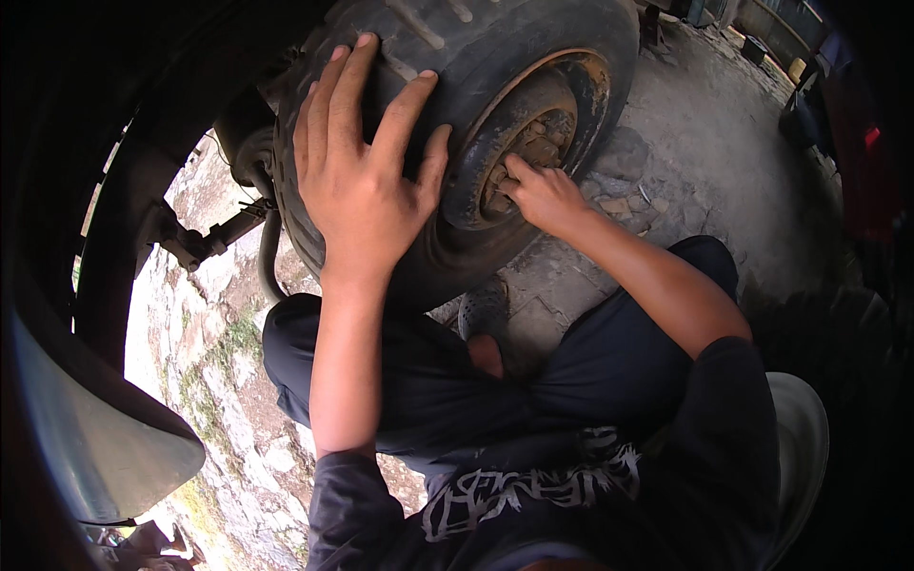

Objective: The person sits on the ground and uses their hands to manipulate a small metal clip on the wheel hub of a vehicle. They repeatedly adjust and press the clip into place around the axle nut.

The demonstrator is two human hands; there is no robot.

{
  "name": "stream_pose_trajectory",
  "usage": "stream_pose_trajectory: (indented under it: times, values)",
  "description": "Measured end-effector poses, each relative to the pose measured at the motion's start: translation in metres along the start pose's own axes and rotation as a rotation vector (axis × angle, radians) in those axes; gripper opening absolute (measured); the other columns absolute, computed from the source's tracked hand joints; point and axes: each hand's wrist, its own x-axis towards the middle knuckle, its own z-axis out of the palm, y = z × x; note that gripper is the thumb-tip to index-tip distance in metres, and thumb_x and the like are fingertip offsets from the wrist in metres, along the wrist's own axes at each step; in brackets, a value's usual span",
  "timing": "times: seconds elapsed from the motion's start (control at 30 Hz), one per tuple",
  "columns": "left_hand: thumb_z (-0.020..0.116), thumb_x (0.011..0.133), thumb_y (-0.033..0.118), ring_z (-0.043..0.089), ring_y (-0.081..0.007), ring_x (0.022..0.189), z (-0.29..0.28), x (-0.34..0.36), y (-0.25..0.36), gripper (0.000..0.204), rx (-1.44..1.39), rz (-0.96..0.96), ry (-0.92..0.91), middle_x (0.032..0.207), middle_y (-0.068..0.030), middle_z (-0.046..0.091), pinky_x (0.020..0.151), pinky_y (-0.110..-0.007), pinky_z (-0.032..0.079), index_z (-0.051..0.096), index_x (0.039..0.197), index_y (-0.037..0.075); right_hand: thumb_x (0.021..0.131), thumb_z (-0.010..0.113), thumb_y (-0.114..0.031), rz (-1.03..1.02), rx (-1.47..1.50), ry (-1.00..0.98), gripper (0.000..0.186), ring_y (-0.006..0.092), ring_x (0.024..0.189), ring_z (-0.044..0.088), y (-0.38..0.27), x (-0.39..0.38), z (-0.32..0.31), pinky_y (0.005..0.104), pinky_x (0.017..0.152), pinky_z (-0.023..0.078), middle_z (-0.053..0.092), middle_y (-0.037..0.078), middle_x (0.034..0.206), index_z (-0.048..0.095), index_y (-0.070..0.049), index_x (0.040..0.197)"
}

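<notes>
A large black tyre (419, 252) on a rusty wheel rim (462, 205) stands upright in front of me. My left hand (367, 181) lies on the tyre's tread and shoulder with the fingers spread, holding nothing. At the wheel's middle, my right hand (547, 195) has its fingers curled in, pinching at one of the wheel nuts (498, 176) beside the rusty hub (541, 147). My fingertips partly hide what lies between them.
Left of the tyre are a dark metal linkage (195, 246) and a curved hose (270, 243). A grey body panel (105, 428) juts in at the lower left. Stone bits (619, 205) lie on the dusty ground right of the wheel. A pale round seat (798, 428) shows beside me.
</notes>
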Motion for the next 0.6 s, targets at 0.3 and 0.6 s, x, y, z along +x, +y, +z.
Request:
stream_pose_trajectory:
  times: [0.3, 0.6]
  values:
    - [0.089, 0.078, 0.024, 0.059, -0.0364, 0.144, -0.003, 0.001, 0.003, 0.047, -0.007, -0.013, -0.016, 0.156, -0.0132, 0.062, 0.119, -0.052, 0.047, 0.081, 0.125, 0.023, 0.096, 0.066, -0.009, 0.066, 0.063, 0.03, 0.022, 0.0406, 0.089, 0.078, 0.004, -0.018, -0.012, 0.053, 0.083, 0.065, 0.065, 0.017, 0.125, 0.083, -0.007, 0.11]
    - [0.09, 0.079, 0.024, 0.059, -0.0358, 0.144, -0.001, 0.0, 0.002, 0.047, -0.011, -0.013, 0.0, 0.156, -0.013, 0.062, 0.119, -0.052, 0.047, 0.082, 0.124, 0.023, 0.096, 0.069, -0.014, 0.06, 0.069, 0.078, 0.018, 0.0427, 0.088, 0.078, 0.001, -0.002, 0.001, 0.0529, 0.081, 0.065, 0.065, 0.016, 0.122, 0.082, -0.007, 0.106]
